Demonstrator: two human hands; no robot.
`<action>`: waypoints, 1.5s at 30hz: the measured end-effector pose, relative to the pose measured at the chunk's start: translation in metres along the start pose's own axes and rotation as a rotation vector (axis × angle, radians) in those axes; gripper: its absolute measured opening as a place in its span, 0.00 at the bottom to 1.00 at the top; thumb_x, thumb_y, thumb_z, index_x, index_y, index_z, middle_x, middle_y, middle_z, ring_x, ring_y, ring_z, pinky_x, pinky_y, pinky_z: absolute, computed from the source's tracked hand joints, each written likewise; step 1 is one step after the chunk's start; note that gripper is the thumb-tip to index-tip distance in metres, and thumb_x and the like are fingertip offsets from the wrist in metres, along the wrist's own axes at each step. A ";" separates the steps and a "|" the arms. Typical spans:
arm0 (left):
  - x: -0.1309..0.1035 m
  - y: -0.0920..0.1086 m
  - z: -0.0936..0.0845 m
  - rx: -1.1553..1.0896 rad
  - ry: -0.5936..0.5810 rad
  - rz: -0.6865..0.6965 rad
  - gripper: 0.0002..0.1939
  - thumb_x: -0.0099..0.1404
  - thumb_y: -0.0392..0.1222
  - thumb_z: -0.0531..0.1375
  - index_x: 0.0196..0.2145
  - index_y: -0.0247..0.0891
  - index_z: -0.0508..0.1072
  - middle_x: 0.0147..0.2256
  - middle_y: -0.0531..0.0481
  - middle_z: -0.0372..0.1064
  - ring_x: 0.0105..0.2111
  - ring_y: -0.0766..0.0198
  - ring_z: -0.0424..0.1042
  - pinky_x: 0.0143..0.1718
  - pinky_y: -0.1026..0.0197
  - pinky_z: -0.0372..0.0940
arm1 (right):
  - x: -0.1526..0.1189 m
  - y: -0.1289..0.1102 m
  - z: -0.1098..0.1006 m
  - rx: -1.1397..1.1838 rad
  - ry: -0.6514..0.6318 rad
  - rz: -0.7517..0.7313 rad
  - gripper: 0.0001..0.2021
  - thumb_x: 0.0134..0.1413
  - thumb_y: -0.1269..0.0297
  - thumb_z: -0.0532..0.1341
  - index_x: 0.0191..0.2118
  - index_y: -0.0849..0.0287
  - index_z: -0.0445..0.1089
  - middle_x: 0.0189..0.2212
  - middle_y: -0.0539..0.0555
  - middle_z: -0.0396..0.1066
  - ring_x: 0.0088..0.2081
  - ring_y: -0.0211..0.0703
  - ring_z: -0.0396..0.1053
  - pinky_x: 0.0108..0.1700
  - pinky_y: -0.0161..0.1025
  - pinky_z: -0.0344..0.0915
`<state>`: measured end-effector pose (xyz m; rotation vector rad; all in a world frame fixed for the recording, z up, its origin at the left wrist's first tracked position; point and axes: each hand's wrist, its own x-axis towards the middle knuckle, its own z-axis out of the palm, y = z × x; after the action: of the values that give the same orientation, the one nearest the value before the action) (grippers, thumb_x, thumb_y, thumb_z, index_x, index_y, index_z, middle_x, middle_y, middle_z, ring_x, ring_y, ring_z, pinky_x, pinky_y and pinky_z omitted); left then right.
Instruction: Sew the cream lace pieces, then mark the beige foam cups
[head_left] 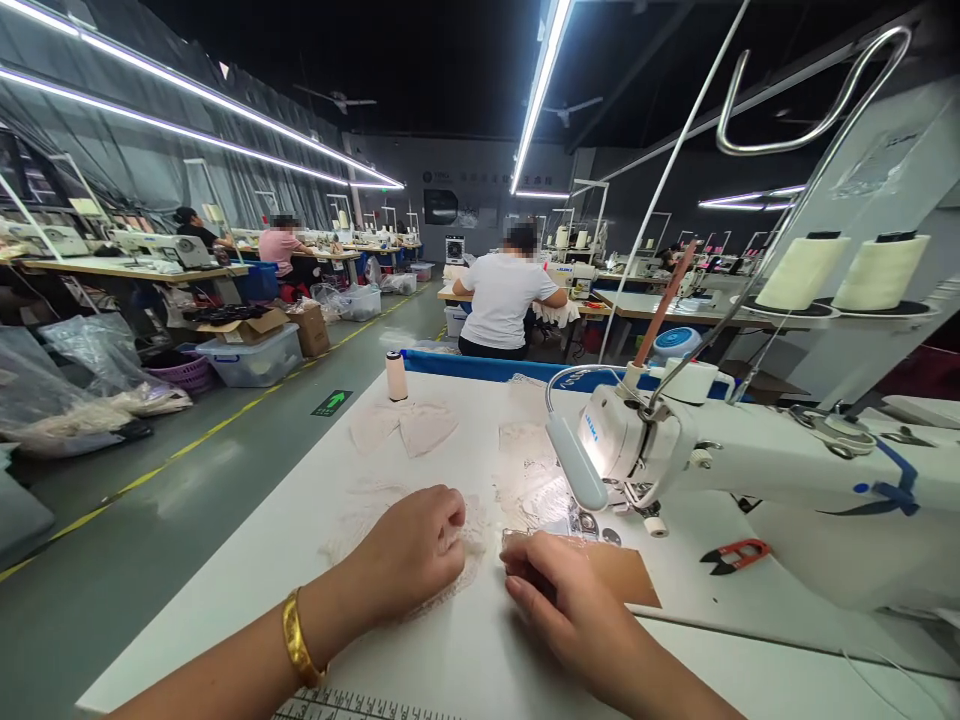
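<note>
My left hand [420, 550] is closed, its fingers curled down onto a sheer pale lace piece [360, 515] spread on the white table. Whatever the fingertips pinch is mostly covered by the hand. To its right, my right hand [555, 605] has fingers and thumb bent close together at the near edge of the sewing machine's work area. More lace [525, 490] runs from there back beside the presser foot; I cannot make out what these fingers hold. A brown card [622, 573] lies just beyond the right hand. The sewing machine head [611, 435] stands over the lace, its lamp lit.
Two more pale fabric pieces [427, 428] and a thread spool [396, 376] are at the table's far left. Red-handled thread snips [735, 556] lie on the machine bed. A ruler strip [360, 706] runs along the front edge. Ahead, a person in white [499, 300] sits at another machine.
</note>
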<state>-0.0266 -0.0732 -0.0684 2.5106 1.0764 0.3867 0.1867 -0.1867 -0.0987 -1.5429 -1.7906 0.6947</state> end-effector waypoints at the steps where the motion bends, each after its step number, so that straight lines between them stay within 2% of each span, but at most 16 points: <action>1: 0.000 -0.001 0.004 0.071 0.001 0.041 0.05 0.59 0.36 0.58 0.35 0.41 0.67 0.33 0.50 0.71 0.33 0.56 0.69 0.34 0.56 0.62 | 0.003 0.000 0.002 0.001 0.005 0.012 0.07 0.67 0.64 0.57 0.45 0.53 0.73 0.41 0.54 0.76 0.43 0.50 0.73 0.46 0.49 0.70; 7: 0.003 -0.008 0.012 0.168 0.035 0.099 0.08 0.64 0.32 0.54 0.27 0.40 0.64 0.31 0.49 0.70 0.32 0.58 0.68 0.34 0.56 0.59 | 0.013 0.001 0.003 0.128 0.011 0.098 0.09 0.66 0.59 0.58 0.46 0.55 0.74 0.40 0.55 0.76 0.43 0.51 0.73 0.47 0.49 0.69; 11: 0.001 0.001 0.006 -0.061 0.074 0.144 0.09 0.67 0.37 0.55 0.29 0.41 0.71 0.29 0.52 0.71 0.32 0.61 0.69 0.33 0.59 0.60 | 0.026 0.001 0.009 0.570 -0.018 0.247 0.25 0.67 0.45 0.59 0.60 0.55 0.65 0.36 0.50 0.70 0.35 0.44 0.69 0.40 0.43 0.68; 13: -0.002 0.007 0.004 -0.220 0.036 0.206 0.10 0.68 0.41 0.56 0.30 0.42 0.75 0.29 0.53 0.72 0.32 0.61 0.71 0.35 0.59 0.62 | 0.032 0.000 0.013 0.700 0.007 0.290 0.28 0.64 0.45 0.62 0.61 0.55 0.62 0.31 0.44 0.62 0.31 0.40 0.64 0.35 0.39 0.65; 15: -0.002 0.010 0.002 -0.291 0.034 0.220 0.11 0.70 0.43 0.55 0.35 0.43 0.76 0.35 0.51 0.76 0.37 0.59 0.73 0.40 0.57 0.65 | 0.033 -0.002 0.014 0.661 0.060 0.273 0.24 0.62 0.48 0.64 0.58 0.56 0.66 0.28 0.42 0.55 0.30 0.40 0.61 0.34 0.38 0.61; 17: 0.002 0.011 -0.002 -0.271 0.037 0.200 0.13 0.69 0.42 0.54 0.46 0.42 0.76 0.49 0.46 0.77 0.50 0.54 0.73 0.51 0.52 0.66 | 0.025 -0.003 0.010 0.542 0.089 0.205 0.19 0.63 0.51 0.63 0.54 0.55 0.69 0.28 0.44 0.55 0.32 0.42 0.60 0.35 0.39 0.60; 19: 0.011 0.013 -0.006 -0.239 -0.086 0.197 0.24 0.65 0.39 0.55 0.59 0.42 0.71 0.61 0.42 0.70 0.60 0.49 0.68 0.58 0.49 0.64 | 0.010 -0.003 0.001 0.437 0.075 0.124 0.17 0.67 0.52 0.60 0.55 0.53 0.70 0.30 0.45 0.59 0.34 0.43 0.62 0.38 0.40 0.61; 20: 0.017 0.015 -0.008 -0.239 -0.196 0.194 0.27 0.64 0.39 0.56 0.61 0.43 0.69 0.61 0.44 0.70 0.59 0.49 0.68 0.56 0.49 0.65 | 0.001 -0.002 -0.004 0.404 0.061 0.099 0.16 0.69 0.52 0.58 0.56 0.52 0.69 0.30 0.46 0.61 0.35 0.44 0.63 0.39 0.41 0.62; 22: 0.028 0.021 -0.009 -0.278 -0.411 0.173 0.23 0.63 0.39 0.58 0.56 0.44 0.73 0.49 0.49 0.76 0.47 0.52 0.73 0.45 0.55 0.66 | -0.017 0.001 -0.016 0.355 0.069 0.116 0.17 0.71 0.51 0.57 0.59 0.51 0.69 0.32 0.47 0.63 0.36 0.45 0.65 0.40 0.42 0.63; 24: 0.039 0.028 -0.007 -0.365 -0.540 0.157 0.10 0.64 0.42 0.60 0.43 0.42 0.75 0.35 0.54 0.71 0.36 0.58 0.69 0.36 0.60 0.60 | -0.033 0.005 -0.027 0.345 0.124 0.202 0.18 0.71 0.49 0.58 0.60 0.49 0.68 0.34 0.49 0.65 0.38 0.46 0.67 0.42 0.42 0.64; 27: 0.051 0.037 -0.001 -0.523 -0.656 0.168 0.11 0.66 0.49 0.63 0.34 0.39 0.72 0.31 0.56 0.63 0.33 0.62 0.62 0.34 0.62 0.54 | -0.047 0.013 -0.040 0.523 0.179 0.268 0.21 0.70 0.45 0.60 0.60 0.50 0.67 0.38 0.51 0.70 0.41 0.47 0.70 0.45 0.43 0.66; 33: 0.046 0.059 0.001 -0.844 -0.804 0.150 0.19 0.68 0.58 0.65 0.39 0.38 0.71 0.36 0.53 0.64 0.36 0.63 0.63 0.36 0.63 0.57 | -0.069 0.018 -0.069 0.745 0.302 0.258 0.22 0.65 0.44 0.66 0.56 0.51 0.68 0.34 0.48 0.70 0.36 0.40 0.68 0.39 0.36 0.64; 37: 0.035 0.080 -0.004 -0.959 -0.915 0.106 0.20 0.69 0.59 0.64 0.42 0.39 0.70 0.35 0.52 0.67 0.32 0.65 0.64 0.32 0.64 0.58 | -0.084 0.024 -0.094 0.753 0.271 0.266 0.20 0.65 0.46 0.67 0.55 0.51 0.70 0.35 0.48 0.68 0.35 0.39 0.66 0.38 0.35 0.63; 39: 0.038 0.086 -0.001 -0.858 -0.870 0.075 0.17 0.70 0.58 0.61 0.42 0.40 0.70 0.31 0.55 0.64 0.27 0.66 0.61 0.27 0.64 0.55 | -0.083 0.036 -0.102 0.656 0.262 0.289 0.18 0.67 0.47 0.65 0.54 0.52 0.70 0.34 0.48 0.67 0.34 0.39 0.66 0.37 0.36 0.63; 42: 0.053 0.089 0.013 -0.461 -0.634 0.097 0.12 0.70 0.50 0.58 0.32 0.41 0.65 0.28 0.57 0.58 0.26 0.65 0.58 0.26 0.62 0.53 | -0.067 0.061 -0.101 0.269 0.301 0.312 0.15 0.69 0.52 0.59 0.55 0.53 0.71 0.34 0.48 0.65 0.31 0.40 0.66 0.34 0.37 0.64; 45: 0.068 0.088 0.028 -0.065 -0.429 0.120 0.12 0.66 0.42 0.57 0.27 0.42 0.57 0.28 0.54 0.60 0.29 0.61 0.61 0.29 0.59 0.53 | -0.049 0.079 -0.092 -0.029 0.328 0.297 0.15 0.67 0.58 0.57 0.54 0.55 0.72 0.31 0.48 0.66 0.28 0.42 0.65 0.35 0.41 0.66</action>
<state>0.0854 -0.0857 -0.0467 2.4495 0.7354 -0.0855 0.3116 -0.2246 -0.1071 -1.8438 -1.3518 0.5150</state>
